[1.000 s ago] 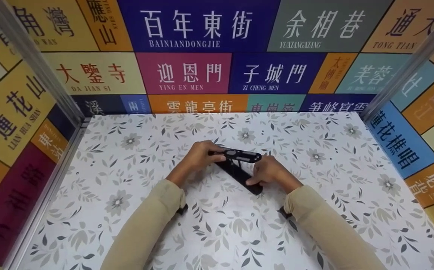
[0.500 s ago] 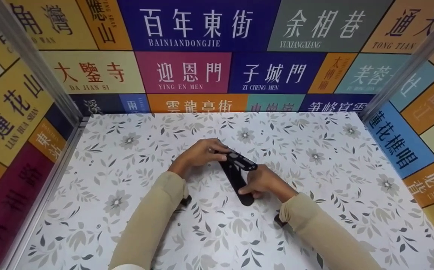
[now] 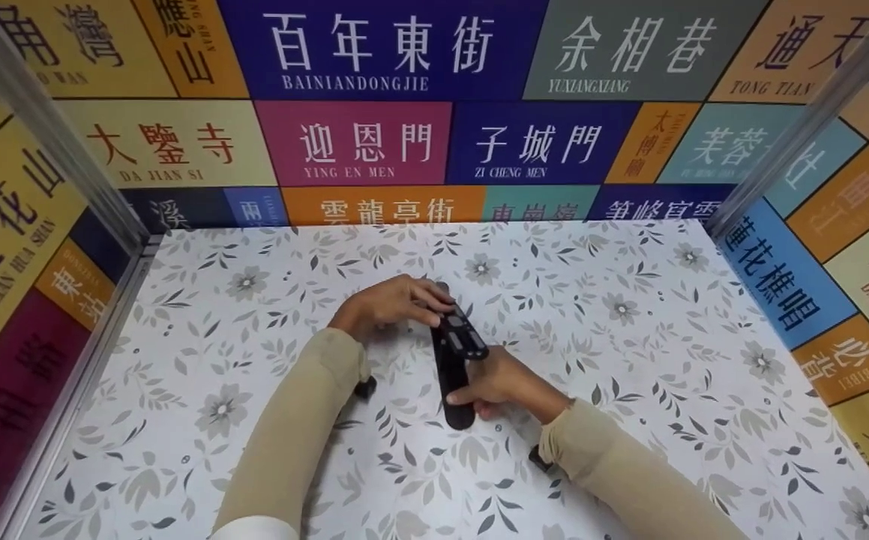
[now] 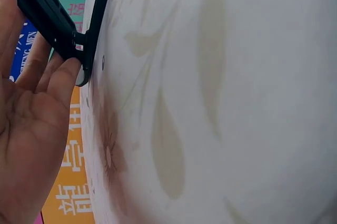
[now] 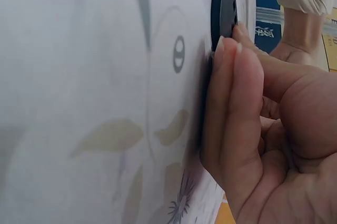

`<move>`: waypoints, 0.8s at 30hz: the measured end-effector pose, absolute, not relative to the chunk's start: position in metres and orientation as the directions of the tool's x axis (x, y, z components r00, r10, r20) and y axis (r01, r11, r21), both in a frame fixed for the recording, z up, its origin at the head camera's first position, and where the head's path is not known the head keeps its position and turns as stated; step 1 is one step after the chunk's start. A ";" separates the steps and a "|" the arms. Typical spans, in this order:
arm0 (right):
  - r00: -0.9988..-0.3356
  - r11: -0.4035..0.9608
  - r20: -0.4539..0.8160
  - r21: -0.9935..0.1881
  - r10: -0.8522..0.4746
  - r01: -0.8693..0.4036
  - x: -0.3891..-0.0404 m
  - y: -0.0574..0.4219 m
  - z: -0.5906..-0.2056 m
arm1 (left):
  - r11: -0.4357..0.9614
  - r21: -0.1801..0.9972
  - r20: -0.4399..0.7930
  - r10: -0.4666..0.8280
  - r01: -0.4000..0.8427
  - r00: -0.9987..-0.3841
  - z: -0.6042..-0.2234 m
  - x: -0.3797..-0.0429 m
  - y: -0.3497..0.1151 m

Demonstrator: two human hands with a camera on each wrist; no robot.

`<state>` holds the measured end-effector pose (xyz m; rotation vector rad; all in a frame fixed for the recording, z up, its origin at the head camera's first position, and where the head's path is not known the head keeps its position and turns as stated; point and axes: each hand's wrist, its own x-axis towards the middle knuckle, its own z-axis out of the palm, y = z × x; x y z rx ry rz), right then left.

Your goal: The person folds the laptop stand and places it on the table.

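Observation:
A black folding stand-like thing (image 3: 455, 390), two long rounded bars hinged at the far end, lies over the table in the middle of the head view. Its upper bar (image 3: 465, 336), with oval and slot shapes on top, is raised at an angle above the lower one. My left hand (image 3: 393, 304) pinches the hinge end; the left wrist view shows the fingertips at the hinge (image 4: 73, 50). My right hand (image 3: 500, 379) grips the near end of the lower bar, thumb on top. In the right wrist view the fingers cover much of that bar (image 5: 224, 10).
A white table (image 3: 614, 480) with a grey leaf and flower print lies beneath both hands. Panels (image 3: 363, 142) with coloured signs stand at the back and both sides, joined by metal posts (image 3: 809, 112). A dark strap piece (image 3: 539, 459) shows under the right cuff.
The black thing has turned, its near end swinging left and toward me, so it points more straight at me. My right hand moved with it; the left stays at the hinge end.

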<state>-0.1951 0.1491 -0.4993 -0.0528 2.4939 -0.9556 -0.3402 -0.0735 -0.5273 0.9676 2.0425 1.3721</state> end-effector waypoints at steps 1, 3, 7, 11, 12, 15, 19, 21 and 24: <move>-0.891 0.760 -0.407 -0.639 -0.202 0.120 -0.195 0.149 -0.500 | 0.254 0.924 -0.020 0.779 0.286 -0.627 -0.526 -0.340 -0.074; -0.883 0.772 -0.412 -0.628 -0.224 0.098 -0.197 0.151 -0.502 | 0.279 0.913 -0.035 0.780 0.297 -0.624 -0.525 -0.340 -0.076; -0.827 0.773 -0.481 -0.627 -0.290 0.094 -0.207 0.159 -0.506 | 0.301 0.895 -0.042 0.791 0.328 -0.611 -0.521 -0.333 -0.081; -0.783 0.699 -0.523 -0.696 -0.337 0.164 -0.222 0.175 -0.507 | 0.291 0.913 -0.034 0.753 0.285 -0.657 -0.516 -0.313 -0.083; -0.776 0.668 -0.527 -0.720 -0.347 0.190 -0.226 0.179 -0.507 | 0.289 0.927 -0.044 0.716 0.238 -0.697 -0.514 -0.306 -0.083; -0.762 0.533 -0.524 -0.798 -0.380 0.282 -0.237 0.191 -0.505 | 0.270 0.962 -0.120 0.533 0.034 -0.837 -0.509 -0.278 -0.077; -0.725 0.306 -0.529 -0.848 -0.441 0.432 -0.248 0.200 -0.503 | 0.093 0.957 -0.290 0.297 -0.275 -0.910 -0.504 -0.240 -0.067; -0.709 0.187 -0.532 -0.840 -0.464 0.509 -0.250 0.200 -0.502 | -0.049 0.922 -0.357 0.270 -0.383 -0.894 -0.504 -0.226 -0.062; -0.695 0.064 -0.536 -0.811 -0.479 0.581 -0.252 0.197 -0.503 | -0.231 0.831 -0.441 0.285 -0.507 -0.851 -0.506 -0.213 -0.055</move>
